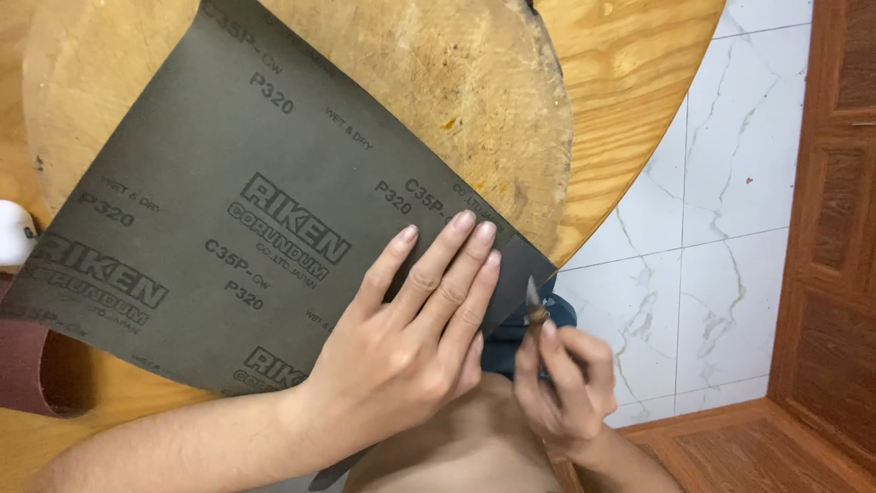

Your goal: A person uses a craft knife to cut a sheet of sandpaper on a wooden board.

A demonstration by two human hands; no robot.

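A large dark grey sheet of sandpaper (237, 192), printed side up, lies across a round wooden chopping block (474, 82). My left hand (415, 333) presses flat on the sheet's near right corner, fingers spread toward its edge. My right hand (561, 379) pinches a small blade tool (533, 301) with a thin metal tip, held upright just beside that corner of the sheet, off the table's rim.
The block rests on a round wooden table (630, 82). A white object (14, 233) and a dark red roll (32, 370) sit at the left edge. White marble floor tiles (721, 228) and a brown wooden door (839, 228) lie to the right.
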